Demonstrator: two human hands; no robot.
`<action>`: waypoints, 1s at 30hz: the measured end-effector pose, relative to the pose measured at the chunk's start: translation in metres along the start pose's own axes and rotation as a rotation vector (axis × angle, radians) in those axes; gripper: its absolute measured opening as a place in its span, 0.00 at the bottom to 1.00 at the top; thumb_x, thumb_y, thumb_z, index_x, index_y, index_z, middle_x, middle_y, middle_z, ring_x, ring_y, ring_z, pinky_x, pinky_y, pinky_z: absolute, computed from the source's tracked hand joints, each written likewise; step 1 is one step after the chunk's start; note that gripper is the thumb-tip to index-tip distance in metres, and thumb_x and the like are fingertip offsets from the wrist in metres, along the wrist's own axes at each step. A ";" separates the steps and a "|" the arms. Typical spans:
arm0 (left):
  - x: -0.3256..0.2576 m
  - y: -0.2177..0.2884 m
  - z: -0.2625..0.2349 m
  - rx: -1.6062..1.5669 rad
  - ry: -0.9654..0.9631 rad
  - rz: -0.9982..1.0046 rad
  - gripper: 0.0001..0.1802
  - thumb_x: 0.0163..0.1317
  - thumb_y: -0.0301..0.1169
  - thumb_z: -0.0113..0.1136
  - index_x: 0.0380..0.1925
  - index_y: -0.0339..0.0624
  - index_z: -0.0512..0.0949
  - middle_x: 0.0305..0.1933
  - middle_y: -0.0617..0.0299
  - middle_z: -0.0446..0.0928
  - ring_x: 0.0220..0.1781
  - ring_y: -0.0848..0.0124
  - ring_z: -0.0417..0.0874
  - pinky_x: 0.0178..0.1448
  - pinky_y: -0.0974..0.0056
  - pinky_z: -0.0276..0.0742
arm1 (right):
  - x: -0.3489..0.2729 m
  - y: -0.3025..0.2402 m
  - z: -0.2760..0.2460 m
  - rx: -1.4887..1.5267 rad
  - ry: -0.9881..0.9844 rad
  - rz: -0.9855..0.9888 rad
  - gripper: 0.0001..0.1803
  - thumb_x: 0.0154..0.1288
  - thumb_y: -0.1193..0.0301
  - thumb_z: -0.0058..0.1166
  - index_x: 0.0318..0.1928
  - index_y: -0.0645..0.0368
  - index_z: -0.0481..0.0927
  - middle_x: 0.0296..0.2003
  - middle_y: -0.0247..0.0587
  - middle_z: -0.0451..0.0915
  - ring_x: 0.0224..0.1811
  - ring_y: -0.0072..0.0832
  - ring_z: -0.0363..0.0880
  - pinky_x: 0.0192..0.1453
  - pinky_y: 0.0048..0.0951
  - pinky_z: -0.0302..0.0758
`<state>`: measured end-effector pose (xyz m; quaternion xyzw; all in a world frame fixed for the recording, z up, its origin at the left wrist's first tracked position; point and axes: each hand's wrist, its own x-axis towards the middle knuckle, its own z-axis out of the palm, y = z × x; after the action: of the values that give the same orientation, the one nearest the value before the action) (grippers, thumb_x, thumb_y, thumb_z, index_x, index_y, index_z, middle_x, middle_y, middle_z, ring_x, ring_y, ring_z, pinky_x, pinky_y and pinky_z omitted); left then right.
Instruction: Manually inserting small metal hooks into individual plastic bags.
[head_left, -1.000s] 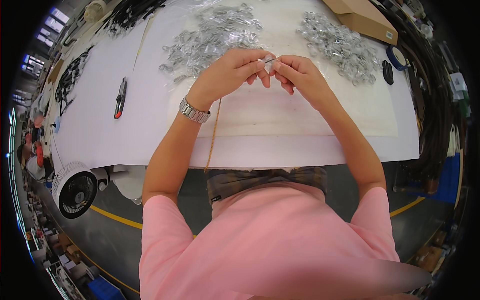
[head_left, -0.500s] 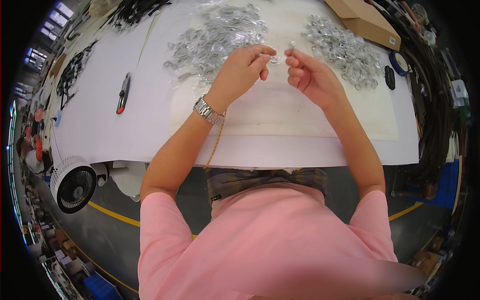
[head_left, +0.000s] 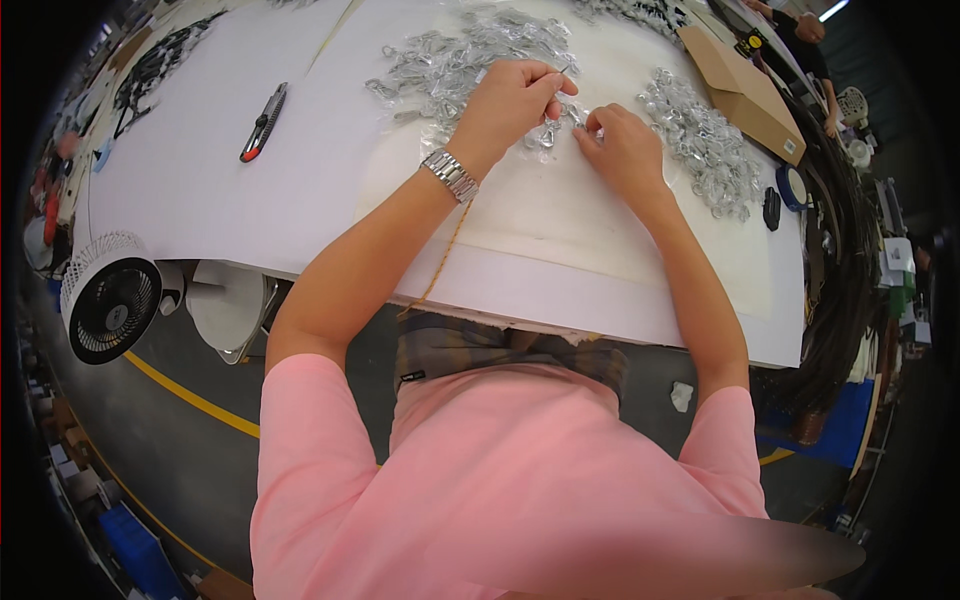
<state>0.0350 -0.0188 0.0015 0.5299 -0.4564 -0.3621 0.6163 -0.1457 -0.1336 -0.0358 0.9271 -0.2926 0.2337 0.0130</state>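
My left hand (head_left: 515, 108) is closed in a pinch beside the larger pile of small silvery metal pieces in clear plastic (head_left: 440, 75). A thin dark tip shows at its fingertips, too small to name. To its right, my right hand (head_left: 626, 155) has thumb and fingers drawn together over something small and shiny that I cannot make out. Between and just below the hands lie a few metal pieces in clear plastic (head_left: 543, 137). A second, smaller pile of wrapped metal pieces (head_left: 700, 145) spreads to the right of my right hand.
On the white table lie a utility knife (head_left: 264, 122) at left and a cardboard box (head_left: 745, 95) at far right. Blue tape (head_left: 792, 187) and a small black object (head_left: 771, 208) sit by the right edge. A fan (head_left: 115, 300) stands left; a co-worker (head_left: 805, 60) is beyond.
The view has shifted and turned. My hands have come closer together, the left now higher than the right. My right hand has turned from palm showing to its back showing.
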 end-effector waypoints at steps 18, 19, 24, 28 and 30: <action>0.001 -0.004 -0.004 0.306 -0.214 -0.003 0.19 0.69 0.45 0.67 0.32 0.39 0.87 0.21 0.69 0.78 0.20 0.82 0.68 0.26 0.70 0.64 | -0.004 -0.008 -0.044 1.278 -0.194 0.416 0.11 0.76 0.67 0.57 0.42 0.63 0.83 0.34 0.39 0.87 0.35 0.23 0.86 0.43 0.25 0.82; 0.002 -0.005 -0.003 0.373 -0.182 0.011 0.19 0.69 0.45 0.66 0.29 0.40 0.85 0.20 0.70 0.76 0.20 0.82 0.67 0.25 0.70 0.62 | -0.005 -0.005 -0.036 1.363 -0.149 0.442 0.11 0.76 0.66 0.58 0.42 0.63 0.83 0.33 0.37 0.87 0.33 0.22 0.85 0.42 0.24 0.82; -0.003 0.001 0.000 0.458 -0.192 -0.063 0.21 0.70 0.45 0.66 0.24 0.41 0.81 0.19 0.72 0.72 0.19 0.83 0.65 0.24 0.71 0.58 | -0.012 0.000 -0.031 1.362 -0.088 0.483 0.10 0.77 0.65 0.60 0.44 0.60 0.83 0.30 0.30 0.82 0.30 0.18 0.78 0.39 0.21 0.77; -0.003 -0.006 0.008 0.182 -0.097 -0.088 0.19 0.71 0.42 0.66 0.25 0.40 0.80 0.21 0.71 0.74 0.18 0.83 0.62 0.23 0.73 0.55 | -0.015 0.002 -0.035 1.394 -0.007 0.451 0.11 0.74 0.65 0.64 0.42 0.62 0.84 0.29 0.32 0.84 0.28 0.17 0.79 0.36 0.20 0.76; -0.003 -0.008 0.007 0.130 -0.105 -0.068 0.18 0.72 0.41 0.66 0.28 0.40 0.81 0.23 0.70 0.75 0.18 0.84 0.61 0.23 0.74 0.53 | -0.017 0.001 -0.036 1.421 0.056 0.456 0.11 0.74 0.65 0.63 0.42 0.62 0.85 0.28 0.32 0.83 0.27 0.17 0.78 0.35 0.20 0.75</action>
<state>0.0280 -0.0198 -0.0066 0.5643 -0.4923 -0.3796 0.5433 -0.1738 -0.1199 -0.0113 0.6222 -0.2555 0.3868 -0.6309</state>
